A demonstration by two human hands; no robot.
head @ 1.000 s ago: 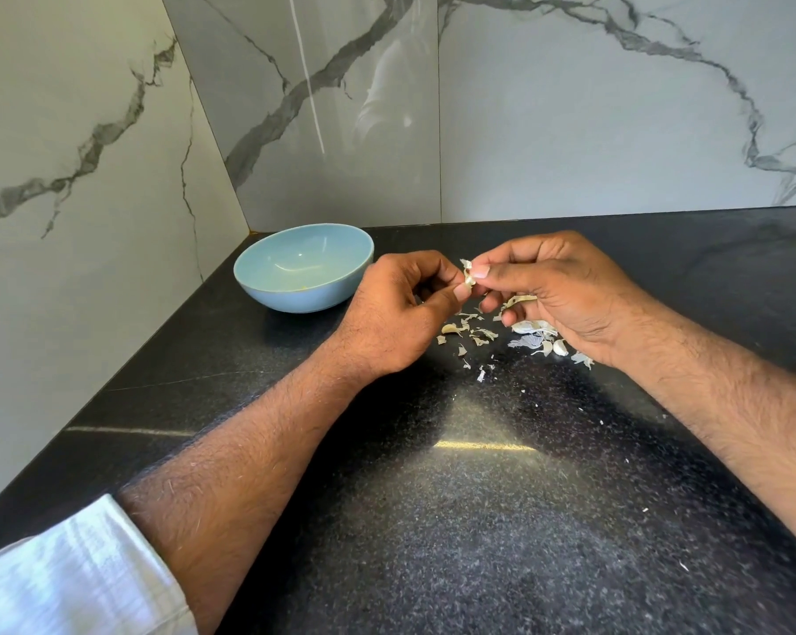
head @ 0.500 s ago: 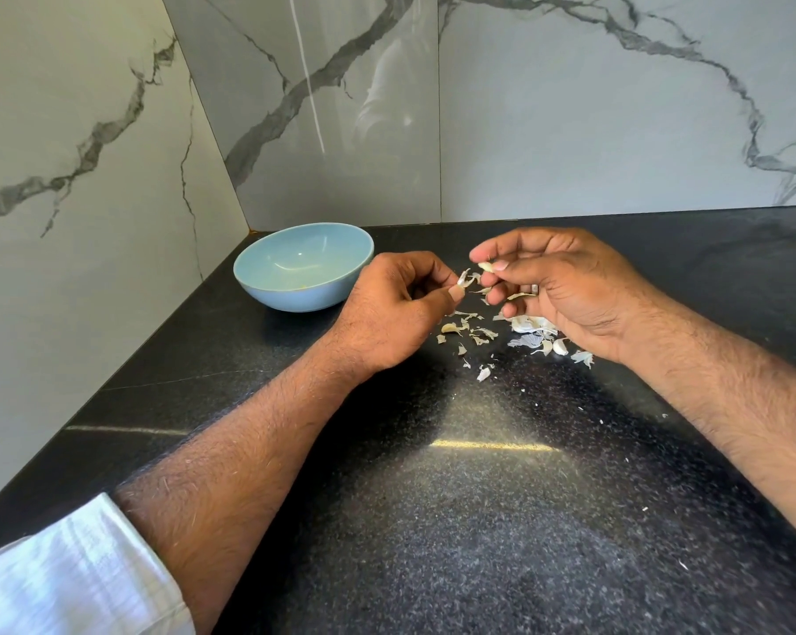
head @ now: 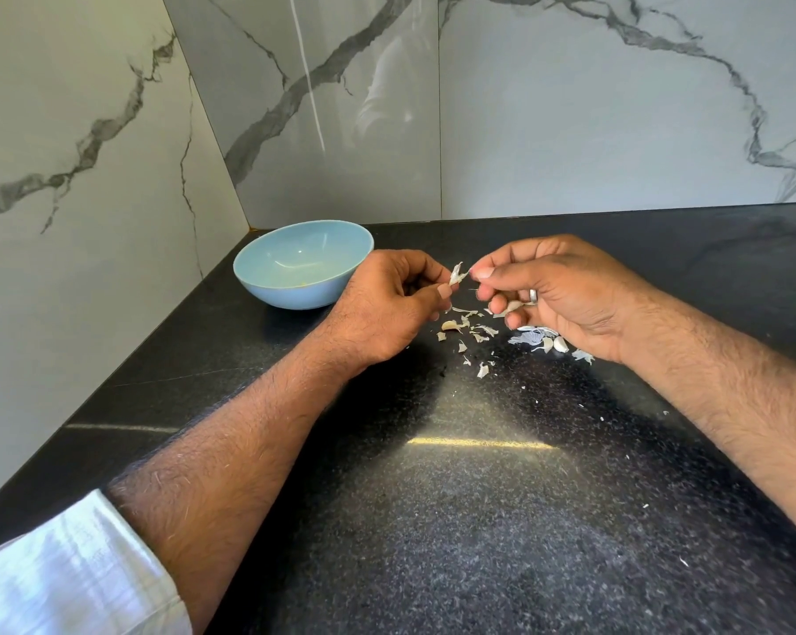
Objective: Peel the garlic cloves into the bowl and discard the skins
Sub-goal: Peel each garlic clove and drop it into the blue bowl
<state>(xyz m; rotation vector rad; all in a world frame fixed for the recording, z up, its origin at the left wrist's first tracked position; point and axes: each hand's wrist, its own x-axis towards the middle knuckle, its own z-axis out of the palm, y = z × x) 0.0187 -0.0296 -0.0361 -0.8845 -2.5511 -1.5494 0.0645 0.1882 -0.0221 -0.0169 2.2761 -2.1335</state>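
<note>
**Ana:** Garlic clove [head: 456, 275], where is it?

**Ben:** Held above the black tabletop [head: 478, 520], pinched between the thumb and forefinger of the left hand [head: 387, 309]. It is small and pale, with a flap of papery skin sticking up from it.

**Ana:** And the right hand [head: 565, 295]?

**Ben:** At three o'clock from the clove, very close. Its thumb and forefinger are pressed together at the tips, level with the clove. Whether they hold a shred of skin or touch the clove I cannot tell. The lower fingers [head: 506, 309] curl round a second pale piece [head: 513, 307], and one of them wears a ring [head: 532, 296].

**Ana:** What lies below the hands?

**Ben:** Loose skins [head: 471, 330], scattered on the tabletop under and between both hands. A denser white heap [head: 540, 339] sits at four o'clock from the clove, partly hidden by the right hand.

**Ana:** The bowl [head: 302, 291]?

**Ben:** Light blue, upright, at nine o'clock from the clove, just beside the left hand in the corner where the marble walls [head: 593, 107] meet. A white sleeve [head: 66, 575] covers the left arm near the bottom edge.
</note>
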